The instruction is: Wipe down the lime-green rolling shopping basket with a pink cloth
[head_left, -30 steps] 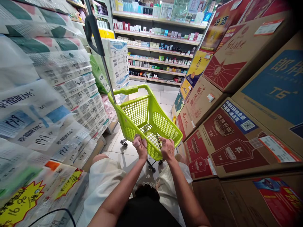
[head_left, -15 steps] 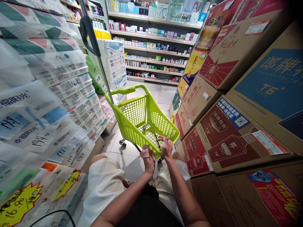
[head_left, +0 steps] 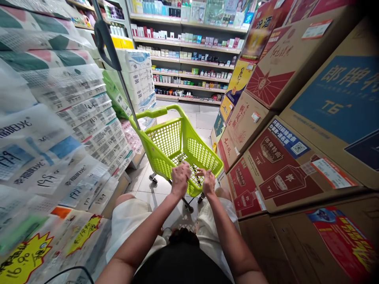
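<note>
A lime-green shopping cart (head_left: 161, 140) with perforated sides stands in the aisle in front of my knees. Over its near rim is my left hand (head_left: 181, 177), its fingers curled in and slightly blurred; whether anything is inside them is hidden. My right hand (head_left: 209, 182) hovers beside it near the cart's right corner, palm turned inward, fingers bent but apart, with nothing visible in them. A gap separates the two hands. The basket shows only its green grid. A grey pole with a dark hooked handle (head_left: 108, 47) rises from the cart's left side.
Stacked tissue packs (head_left: 83, 110) close in on the left, with yellow price signs (head_left: 25, 258) low down. Printed cartons (head_left: 275, 165) are piled high on the right. Shelves of small boxes and bottles (head_left: 186, 59) cross the far end, beyond the tiled floor (head_left: 199, 118).
My left hand has risen and shifted left, away from my right hand, and is now more fist-like. The right hand stays about in place. The view has shifted slightly.
</note>
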`<state>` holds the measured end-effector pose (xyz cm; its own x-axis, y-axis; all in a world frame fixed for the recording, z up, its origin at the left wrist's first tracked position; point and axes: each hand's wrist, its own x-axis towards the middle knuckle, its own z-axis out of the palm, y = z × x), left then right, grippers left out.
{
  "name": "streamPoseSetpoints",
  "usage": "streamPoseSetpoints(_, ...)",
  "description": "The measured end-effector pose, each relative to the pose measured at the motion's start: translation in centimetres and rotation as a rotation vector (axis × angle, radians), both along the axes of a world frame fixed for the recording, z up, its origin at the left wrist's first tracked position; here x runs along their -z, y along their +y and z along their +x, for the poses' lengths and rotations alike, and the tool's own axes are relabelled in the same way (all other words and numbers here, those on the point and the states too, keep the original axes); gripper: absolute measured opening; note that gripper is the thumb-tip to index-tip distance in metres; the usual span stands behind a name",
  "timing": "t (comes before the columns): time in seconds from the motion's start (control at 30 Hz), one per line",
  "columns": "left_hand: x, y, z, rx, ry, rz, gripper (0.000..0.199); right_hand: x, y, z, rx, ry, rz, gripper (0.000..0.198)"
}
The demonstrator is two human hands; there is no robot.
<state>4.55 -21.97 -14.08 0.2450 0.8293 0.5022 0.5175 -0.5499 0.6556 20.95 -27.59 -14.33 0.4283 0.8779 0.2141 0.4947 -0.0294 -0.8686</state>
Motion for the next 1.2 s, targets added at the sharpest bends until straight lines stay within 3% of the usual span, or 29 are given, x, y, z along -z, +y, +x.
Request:
streamPoseSetpoints(0.1, -1.0, 1.2, -1.0, 0.19, 0.165, 0.028, 0.038, 0.1, -0.1, -0.2, 0.014, -0.023, 0.013, 0.088)
streamPoseSetpoints(0.23, -2.4, 3.5, -2.5, -0.039, 0.164, -0.054, 0.031, 0.5, -0.2, -0.5, -0.008, -0.075, 0.047, 0.085)
streamPoseSetpoints(0.37, -2.6, 4.2, -3.2, 0.349, 0.263, 0.017, 0.038, 1.2, 0.0, -0.4, 0.006, -0.114, 0.047, 0.083)
streamPoseSetpoints(0.4, -2.8, 4.8, -3.6, 0.359, 0.293, 0.038, 0.04, 1.3, 0.1, -0.3, 0.001, -0.127, 0.046, 0.082)
streamPoseSetpoints(0.57, -4.8, 9.5, -5.7, -0.132, 0.407, 0.007, 0.039, 1.7, 0.6, -0.1, -0.04, -0.187, 0.064, 0.08)
streamPoseSetpoints(0.63, -4.6, 9.1, -5.4, -0.088, 0.486, -0.009, 0.04, 1.6, 0.9, -0.3, -0.033, -0.204, 0.059, 0.078)
streamPoseSetpoints(0.73, -3.0, 6.6, -4.6, 0.271, 0.593, 0.092, 0.043, 1.5, 1.2, -0.6, 0.004, -0.225, 0.049, 0.072)
streamPoseSetpoints(0.8, -2.5, 6.3, -4.8, 0.383, 0.637, 0.165, 0.044, 1.4, 1.3, -0.7, 0.015, -0.233, 0.048, 0.069)
streamPoseSetpoints(0.83, -2.8, 7.0, -5.2, 0.347, 0.652, 0.172, 0.044, 1.4, 1.3, -0.7, 0.008, -0.237, 0.048, 0.067)
streamPoseSetpoints(0.93, -5.2, 11.2, -6.8, 0.01, 0.661, 0.108, 0.045, 1.3, 1.4, -0.6, -0.015, -0.249, 0.047, 0.064)
streamPoseSetpoints(1.0, -6.4, 13.3, -7.1, -0.123, 0.663, 0.065, 0.046, 1.3, 1.6, -0.5, -0.017, -0.251, 0.049, 0.062)
streamPoseSetpoints(1.07, -6.5, 13.2, -6.4, -0.076, 0.687, 0.058, 0.047, 1.3, 1.9, -0.3, -0.013, -0.251, 0.051, 0.061)
streamPoseSetpoints(1.2, -4.0, 8.5, -3.7, 0.129, 0.707, 0.145, 0.044, 1.7, 2.4, 0.9, -0.018, -0.28, 0.072, 0.06)
